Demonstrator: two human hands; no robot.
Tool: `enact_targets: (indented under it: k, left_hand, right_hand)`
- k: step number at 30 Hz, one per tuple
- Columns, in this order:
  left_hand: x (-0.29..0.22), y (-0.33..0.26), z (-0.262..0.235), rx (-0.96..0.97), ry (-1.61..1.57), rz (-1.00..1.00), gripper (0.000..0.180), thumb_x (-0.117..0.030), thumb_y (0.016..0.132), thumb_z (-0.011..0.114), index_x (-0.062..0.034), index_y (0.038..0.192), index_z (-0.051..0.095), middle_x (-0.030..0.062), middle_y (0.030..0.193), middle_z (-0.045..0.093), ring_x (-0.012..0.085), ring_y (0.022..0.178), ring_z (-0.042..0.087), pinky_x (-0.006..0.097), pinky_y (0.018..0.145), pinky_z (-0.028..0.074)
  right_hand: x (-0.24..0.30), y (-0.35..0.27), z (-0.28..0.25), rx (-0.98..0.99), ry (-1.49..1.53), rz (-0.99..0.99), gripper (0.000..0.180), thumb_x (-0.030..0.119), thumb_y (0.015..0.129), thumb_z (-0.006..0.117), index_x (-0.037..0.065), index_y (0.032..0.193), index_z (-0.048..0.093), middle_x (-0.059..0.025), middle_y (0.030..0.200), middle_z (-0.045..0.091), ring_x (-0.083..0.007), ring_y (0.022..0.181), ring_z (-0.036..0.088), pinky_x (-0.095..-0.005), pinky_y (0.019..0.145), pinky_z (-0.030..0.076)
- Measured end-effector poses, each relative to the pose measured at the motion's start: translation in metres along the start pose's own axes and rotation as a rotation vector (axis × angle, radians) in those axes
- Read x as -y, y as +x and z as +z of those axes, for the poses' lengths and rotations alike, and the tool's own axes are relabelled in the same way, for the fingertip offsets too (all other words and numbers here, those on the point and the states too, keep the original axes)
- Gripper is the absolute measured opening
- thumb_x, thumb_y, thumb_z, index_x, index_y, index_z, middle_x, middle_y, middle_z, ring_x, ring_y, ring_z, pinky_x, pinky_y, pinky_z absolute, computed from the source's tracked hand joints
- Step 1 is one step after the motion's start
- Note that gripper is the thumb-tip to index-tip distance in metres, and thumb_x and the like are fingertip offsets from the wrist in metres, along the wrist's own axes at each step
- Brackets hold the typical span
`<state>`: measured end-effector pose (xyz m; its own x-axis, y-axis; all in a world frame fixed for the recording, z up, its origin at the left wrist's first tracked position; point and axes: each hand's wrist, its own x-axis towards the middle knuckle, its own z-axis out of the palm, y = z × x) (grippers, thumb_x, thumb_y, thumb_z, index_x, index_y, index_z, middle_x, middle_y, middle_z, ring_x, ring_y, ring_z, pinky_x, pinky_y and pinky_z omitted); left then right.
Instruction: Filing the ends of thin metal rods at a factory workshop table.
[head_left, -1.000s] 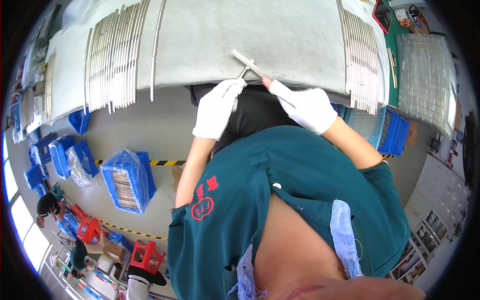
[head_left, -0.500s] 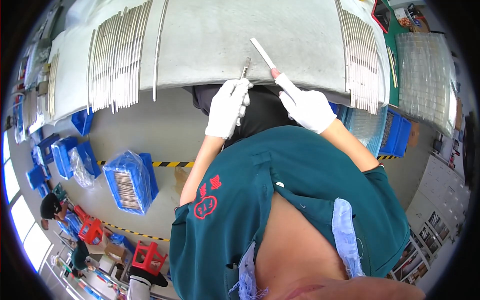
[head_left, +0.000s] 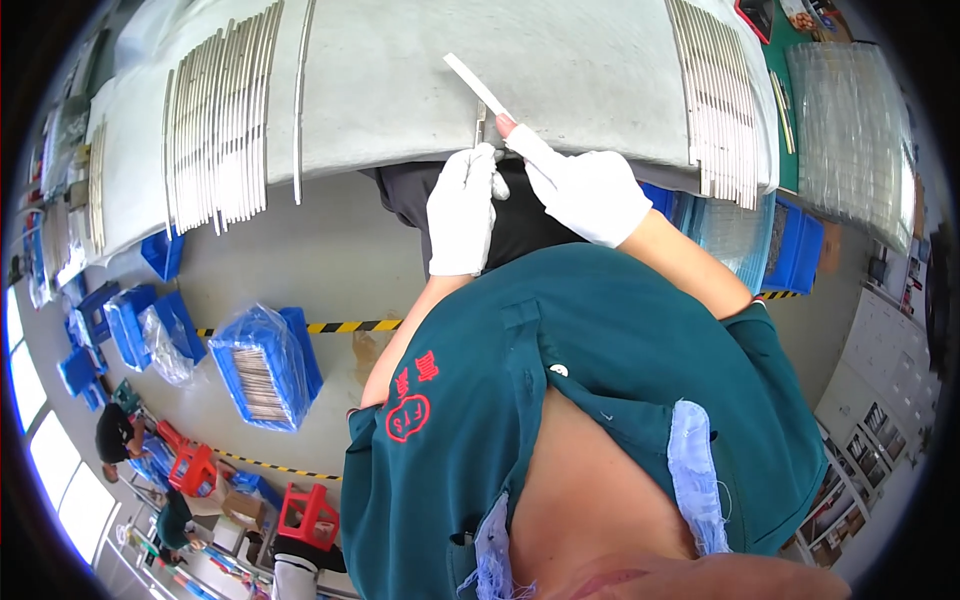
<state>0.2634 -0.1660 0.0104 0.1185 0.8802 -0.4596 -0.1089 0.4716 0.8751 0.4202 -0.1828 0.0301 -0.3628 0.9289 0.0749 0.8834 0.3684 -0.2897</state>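
Note:
My left hand (head_left: 461, 212), in a white glove, is closed around a slim metal rod (head_left: 480, 125) whose tip sticks up past the fingers. My right hand (head_left: 592, 198), gloved with a bare fingertip showing, pinches a flat white strip (head_left: 470, 82) that slants up and to the left. The strip passes close by the rod's tip; whether the two touch I cannot tell. Both hands are at the near edge of the table, which has a pale grey cover (head_left: 390, 90). The rod's lower part is hidden in the left glove.
Rows of thin metal rods lie at the left (head_left: 222, 120) and right (head_left: 715, 105) of the table, with a single rod (head_left: 301, 110) apart. A blue crate (head_left: 300, 345) of rods stands on the floor. Stacked clear plastic trays (head_left: 850, 140) are at the right. Other people work at lower left.
My right hand has moved left with the white strip, bringing it near the rod's tip. My left hand has shifted slightly right, and the rod stands more upright.

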Motion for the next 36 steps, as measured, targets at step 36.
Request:
enact_targets:
  k: [36]
  left_hand:
    - [-0.025,-0.011,-0.018,0.315,0.232,0.114,0.022,-0.019,0.092,0.046,-0.0022,0.098,0.059,0.0024,0.065,0.055,0.0077,0.057,0.051,0.022,0.056,0.042]
  right_hand:
    - [0.001,0.026,-0.044,0.286,1.169,0.533,0.039,0.017,0.086,0.055,0.008,0.123,0.053,-0.0008,0.079,0.062,-0.0025,0.055,0.047,-0.0185,0.047,0.04]
